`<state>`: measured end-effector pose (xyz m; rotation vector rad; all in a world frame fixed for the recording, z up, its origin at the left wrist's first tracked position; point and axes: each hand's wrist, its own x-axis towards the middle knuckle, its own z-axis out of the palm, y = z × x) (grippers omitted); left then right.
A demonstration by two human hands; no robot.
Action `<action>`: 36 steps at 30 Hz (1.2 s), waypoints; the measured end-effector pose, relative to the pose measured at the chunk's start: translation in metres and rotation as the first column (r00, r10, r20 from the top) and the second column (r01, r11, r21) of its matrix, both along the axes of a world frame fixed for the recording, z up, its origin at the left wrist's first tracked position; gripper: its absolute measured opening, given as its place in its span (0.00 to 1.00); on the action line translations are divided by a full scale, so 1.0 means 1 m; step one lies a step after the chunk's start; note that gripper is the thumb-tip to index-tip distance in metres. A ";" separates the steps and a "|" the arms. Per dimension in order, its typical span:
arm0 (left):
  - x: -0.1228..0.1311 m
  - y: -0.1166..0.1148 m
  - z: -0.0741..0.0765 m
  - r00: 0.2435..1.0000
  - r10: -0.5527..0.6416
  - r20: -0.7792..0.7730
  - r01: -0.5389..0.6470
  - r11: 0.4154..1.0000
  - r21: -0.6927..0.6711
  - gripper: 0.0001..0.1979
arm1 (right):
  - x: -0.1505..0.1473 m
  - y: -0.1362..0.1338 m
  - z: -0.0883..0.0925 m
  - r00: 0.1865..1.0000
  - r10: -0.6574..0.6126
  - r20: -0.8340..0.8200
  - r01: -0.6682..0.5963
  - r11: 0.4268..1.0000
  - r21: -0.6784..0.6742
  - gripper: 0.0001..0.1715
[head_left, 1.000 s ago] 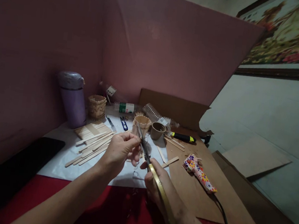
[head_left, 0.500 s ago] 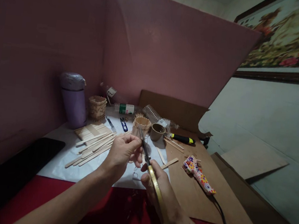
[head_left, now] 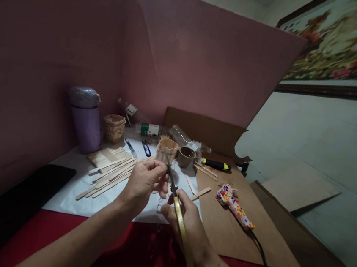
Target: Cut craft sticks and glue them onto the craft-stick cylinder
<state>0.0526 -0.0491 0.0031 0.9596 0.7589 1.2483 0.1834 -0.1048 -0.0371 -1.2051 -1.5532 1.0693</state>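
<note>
My right hand [head_left: 192, 224] is closed around a pair of scissors [head_left: 179, 218] with gold handles and dark blades. The blades point up and away, right beside the fingertips of my left hand [head_left: 143, 181]. Those fingers are pinched together over something too small and hidden to name. Just beyond them stands a small round basket [head_left: 167, 149] made of wooden pieces, partly covered by the blade tips and my fingers. Wooden craft sticks [head_left: 113, 179] lie loosely piled to the left of my left hand.
A purple tumbler [head_left: 86, 124] and another wooden basket [head_left: 114, 127] stand at the back left. Blue thread snips [head_left: 146, 148], plastic bottles [head_left: 181, 136] and a brown cup [head_left: 186, 157] lie beyond my hands. A flower-patterned corded tool [head_left: 234, 205] rests on cardboard [head_left: 249, 247] at right.
The scissors' gold handles have swung slightly left with my right hand. My left hand keeps its pinch beside the blades. The whole view has shifted a little.
</note>
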 end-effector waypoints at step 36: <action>-0.009 -0.001 -0.002 0.999 -0.052 -0.009 0.052 0.999 -0.005 0.11 | -0.004 -0.005 0.006 0.999 -0.013 -0.029 0.013 1.000 -0.006 0.23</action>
